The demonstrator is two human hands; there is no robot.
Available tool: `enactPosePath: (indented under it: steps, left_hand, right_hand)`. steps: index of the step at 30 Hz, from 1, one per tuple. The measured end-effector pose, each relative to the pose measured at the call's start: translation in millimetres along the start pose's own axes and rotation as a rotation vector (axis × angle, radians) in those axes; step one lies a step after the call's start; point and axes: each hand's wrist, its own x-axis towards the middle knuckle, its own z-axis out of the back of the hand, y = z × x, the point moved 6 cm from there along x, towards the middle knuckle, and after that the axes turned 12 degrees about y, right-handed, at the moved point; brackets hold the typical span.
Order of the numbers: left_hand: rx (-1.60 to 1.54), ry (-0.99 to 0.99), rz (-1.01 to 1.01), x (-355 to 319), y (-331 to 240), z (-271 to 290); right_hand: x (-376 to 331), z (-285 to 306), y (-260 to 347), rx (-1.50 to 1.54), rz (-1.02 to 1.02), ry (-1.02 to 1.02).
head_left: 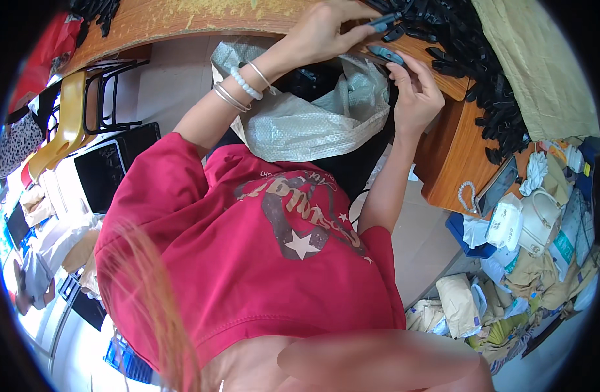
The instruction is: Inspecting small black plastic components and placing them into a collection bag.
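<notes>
My left hand (326,32) reaches over the table edge with white beads and bracelets on its wrist. Its thumb and fingers are closed on a slim blue-grey piece with a dark end (383,23). Across from it, my right hand (417,91) pinches a small rounded blue-grey piece (386,55) between thumb and fingertips. The two pieces are close to each other; their exact kind does not show. Below the hands, an opened white woven sack (306,130) sits at my lap, with dark contents (306,80) partly hidden. Many small black parts (502,117) lie heaped beside the hands.
The wooden table (202,18) curves around me, its top worn. A beige sack (541,65) lies beyond the heap. At right are a phone (497,186), a beaded strand (467,196), a cream bag (540,222) and piled packages (458,304). A yellow chair (65,124) stands left.
</notes>
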Motion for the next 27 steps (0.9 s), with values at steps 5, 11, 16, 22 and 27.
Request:
enactPosePath:
  steps: [5,11,16,22,27]
  left_hand:
    - [-0.507,0.398,0.421,-8,-11,-4]
    - [-0.227,0.241,0.110,-18,-24,-1]
    - [-0.175,0.299,0.081,-20,-23,2]
    - [-0.354,0.311,0.234,-23,-17,-3]
    - [-0.420,0.138,0.242,-13,-12,3]
  right_hand:
    - [-5,-6,9,0.127,-0.038,-0.059]
    - [-8,-14,11,0.203,-0.045,-0.058]
    - [-2,-16,12,0.283,-0.053,0.060]
    - [-7,-14,9,0.193,-0.028,-0.021]
    - [9,-16,1,0.333,-0.106,0.038]
